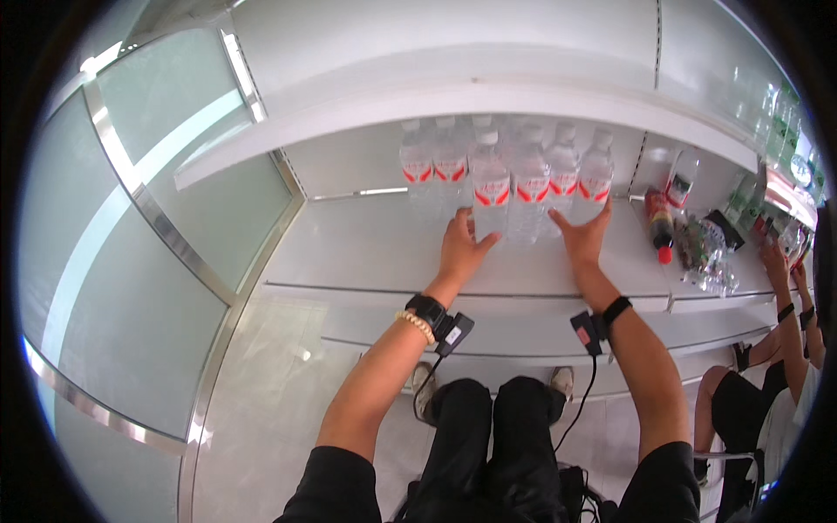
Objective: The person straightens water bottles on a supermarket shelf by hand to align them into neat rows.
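Observation:
Several clear plastic water bottles with white caps and red-and-white labels stand upright in a group on a white shelf (366,248). My left hand (463,247) is at the lower left of the front bottle (491,189), thumb and fingers apart near its base. At the group's right side, my right hand (584,236) has its thumb and fingers spread in front of the right-hand bottle (595,173). Whether either hand presses on the plastic cannot be made out. Between my hands stands another bottle (531,189). Two further bottles (450,160) are set back at the left.
An upper shelf edge (477,98) overhangs the bottles. Rightward lie a dark bottle with a red cap (659,225), a clear bottle (682,178) and crumpled plastic packaging (706,252). Another person's hand (776,265) reaches to shelves at far right. Frosted glass panels (131,281) stand left.

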### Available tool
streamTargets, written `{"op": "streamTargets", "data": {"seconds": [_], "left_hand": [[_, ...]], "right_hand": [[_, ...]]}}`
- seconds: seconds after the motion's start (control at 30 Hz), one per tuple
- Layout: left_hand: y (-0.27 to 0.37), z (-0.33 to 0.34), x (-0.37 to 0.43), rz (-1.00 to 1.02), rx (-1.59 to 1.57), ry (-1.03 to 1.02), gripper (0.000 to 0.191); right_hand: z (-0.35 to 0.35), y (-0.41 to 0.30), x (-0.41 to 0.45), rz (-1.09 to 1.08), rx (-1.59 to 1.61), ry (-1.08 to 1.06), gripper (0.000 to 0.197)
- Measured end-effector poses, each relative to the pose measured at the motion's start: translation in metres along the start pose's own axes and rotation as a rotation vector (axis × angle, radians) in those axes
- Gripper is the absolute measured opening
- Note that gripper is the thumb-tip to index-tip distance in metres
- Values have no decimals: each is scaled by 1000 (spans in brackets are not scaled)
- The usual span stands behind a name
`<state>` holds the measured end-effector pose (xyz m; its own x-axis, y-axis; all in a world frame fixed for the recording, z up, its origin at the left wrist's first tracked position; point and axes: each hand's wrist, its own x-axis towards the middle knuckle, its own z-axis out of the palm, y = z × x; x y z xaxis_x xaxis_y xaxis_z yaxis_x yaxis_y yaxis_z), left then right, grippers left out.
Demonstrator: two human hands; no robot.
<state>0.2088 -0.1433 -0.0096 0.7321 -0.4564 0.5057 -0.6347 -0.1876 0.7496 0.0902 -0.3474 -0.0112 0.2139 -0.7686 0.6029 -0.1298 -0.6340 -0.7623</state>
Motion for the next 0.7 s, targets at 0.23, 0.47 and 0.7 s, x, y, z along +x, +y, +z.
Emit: {"op": "streamTargets", "data": {"seconds": [0.23, 0.47, 0.7], "left_hand": [[-10, -1, 0, -11, -116, -20, 71], [-7, 6, -10, 96, -104, -2, 67], [-1, 16, -10, 88, 64, -79, 50]], "right_hand": [[35, 0, 26, -7, -7, -15, 123], [53, 30, 59, 15, -59, -170, 109], [61, 56, 77, -18, -198, -123, 92]]}}
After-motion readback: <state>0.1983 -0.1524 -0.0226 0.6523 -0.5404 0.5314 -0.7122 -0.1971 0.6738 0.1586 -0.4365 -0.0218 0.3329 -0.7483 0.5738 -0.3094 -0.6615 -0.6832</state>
